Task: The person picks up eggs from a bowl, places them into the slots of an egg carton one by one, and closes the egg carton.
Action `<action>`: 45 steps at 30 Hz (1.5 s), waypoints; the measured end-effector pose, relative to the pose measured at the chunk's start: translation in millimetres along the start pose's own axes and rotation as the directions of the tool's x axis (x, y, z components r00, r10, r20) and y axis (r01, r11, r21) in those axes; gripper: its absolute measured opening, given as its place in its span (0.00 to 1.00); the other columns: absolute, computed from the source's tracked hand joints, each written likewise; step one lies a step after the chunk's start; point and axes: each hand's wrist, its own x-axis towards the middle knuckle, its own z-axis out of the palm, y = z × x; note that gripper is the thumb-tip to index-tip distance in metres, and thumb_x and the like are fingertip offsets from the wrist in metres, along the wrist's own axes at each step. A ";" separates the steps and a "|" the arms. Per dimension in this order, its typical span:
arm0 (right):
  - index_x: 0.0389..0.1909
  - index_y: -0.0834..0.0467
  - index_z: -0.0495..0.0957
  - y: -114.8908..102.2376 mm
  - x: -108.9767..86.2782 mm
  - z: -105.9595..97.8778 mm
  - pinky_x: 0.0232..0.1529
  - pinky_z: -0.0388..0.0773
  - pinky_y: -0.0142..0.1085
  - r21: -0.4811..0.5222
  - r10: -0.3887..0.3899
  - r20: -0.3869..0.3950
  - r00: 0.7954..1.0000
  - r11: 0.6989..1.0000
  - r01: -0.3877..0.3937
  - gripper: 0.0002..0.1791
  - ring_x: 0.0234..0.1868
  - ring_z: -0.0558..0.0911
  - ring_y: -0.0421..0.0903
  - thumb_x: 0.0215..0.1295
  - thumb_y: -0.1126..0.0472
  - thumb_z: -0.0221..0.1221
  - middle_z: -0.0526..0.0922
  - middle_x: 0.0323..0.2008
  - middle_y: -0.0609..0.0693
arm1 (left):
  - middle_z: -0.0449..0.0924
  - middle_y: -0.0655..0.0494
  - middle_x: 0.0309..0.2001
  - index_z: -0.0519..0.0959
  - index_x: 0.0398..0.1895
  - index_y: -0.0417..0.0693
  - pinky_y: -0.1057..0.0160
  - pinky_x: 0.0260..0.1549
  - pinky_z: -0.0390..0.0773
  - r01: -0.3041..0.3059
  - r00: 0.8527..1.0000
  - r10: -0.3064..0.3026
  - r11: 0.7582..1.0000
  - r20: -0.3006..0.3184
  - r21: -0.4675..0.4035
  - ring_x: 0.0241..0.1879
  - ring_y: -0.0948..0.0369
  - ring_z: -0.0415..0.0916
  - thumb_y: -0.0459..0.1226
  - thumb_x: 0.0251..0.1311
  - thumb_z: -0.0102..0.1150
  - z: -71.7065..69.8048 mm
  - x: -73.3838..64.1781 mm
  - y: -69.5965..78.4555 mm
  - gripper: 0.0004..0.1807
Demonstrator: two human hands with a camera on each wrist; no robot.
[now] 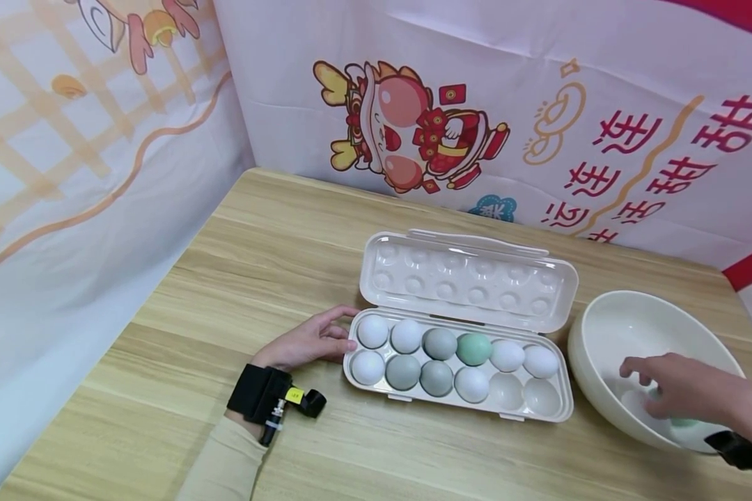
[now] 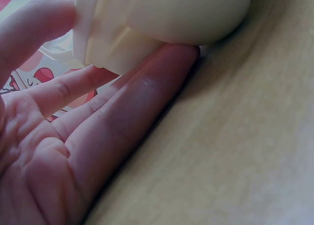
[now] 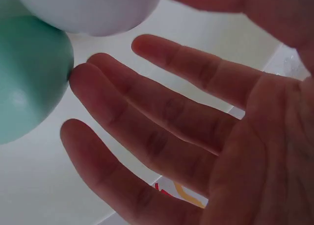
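Observation:
A cream plastic egg box (image 1: 457, 407) stands with its lid (image 1: 466, 278) folded back. White, grey and green eggs fill most of its cups; two cups at the front right hold none. At the box's left end, my left hand (image 1: 316, 337) grips the edge, thumb on the rim and fingertips (image 2: 181, 53) against the underside. My right hand (image 1: 689, 390) reaches into a large cream bowl (image 1: 592, 369), its fingers spread and fairly straight. In the right wrist view, a fingertip is at the side of a green egg (image 3: 29, 83), below a white egg (image 3: 93, 9).
The wooden table (image 1: 225, 278) carries the box and, to its right, the bowl. Behind it hangs a white printed cloth (image 1: 276, 104) with a cartoon figure and red characters. Another patterned cloth (image 1: 100, 153) borders the left side.

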 end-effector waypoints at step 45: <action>0.35 0.50 0.69 -30.0 -9.1 -4.6 0.20 0.64 0.30 -0.097 -0.164 -0.187 0.969 0.984 0.148 0.23 0.22 0.65 0.36 0.39 0.57 0.70 0.65 0.25 0.43 | 0.77 0.38 0.44 0.59 0.64 0.43 0.60 0.43 0.79 0.009 1.000 -0.009 1.000 0.006 -0.026 0.43 0.53 0.77 0.34 0.58 0.58 -0.9 1.9 -1.8 0.31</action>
